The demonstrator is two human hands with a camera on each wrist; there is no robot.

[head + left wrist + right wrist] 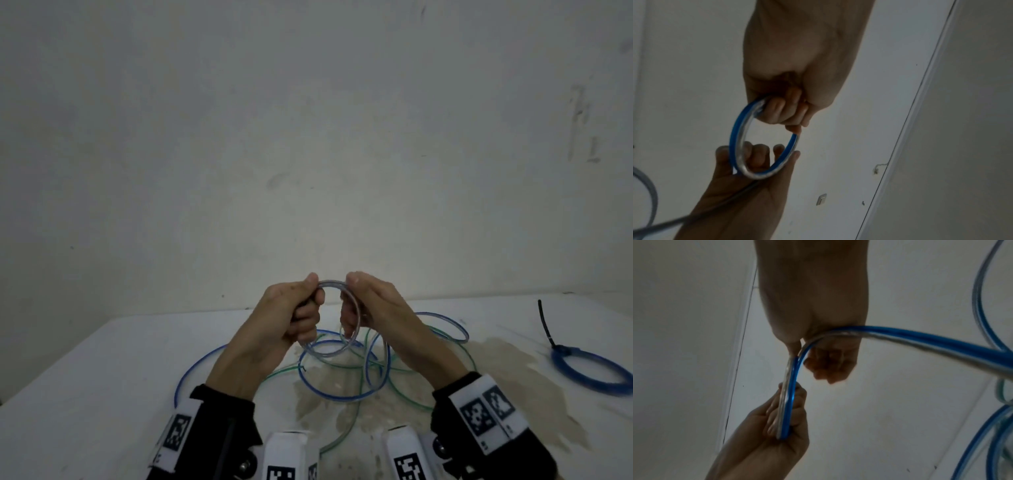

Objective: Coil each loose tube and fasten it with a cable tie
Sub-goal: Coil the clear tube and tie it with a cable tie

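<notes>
While both hands hold it raised above the table (102, 370), a small coil of blue-striped clear tube (337, 349) hangs between them: the left hand (291, 318) clenches its fingers round one side, and the right hand (370, 308) pinches the other with thumb and curled fingers. Below them, loose blue and green tubes (342, 380) lie tangled on the white, stained table. To the right lies a finished blue coil (589, 373), partly cut off by the frame edge, bound by a black cable tie (546, 323). Behind stands a scuffed pale wall (308, 137). Both wrist views are dim.
</notes>
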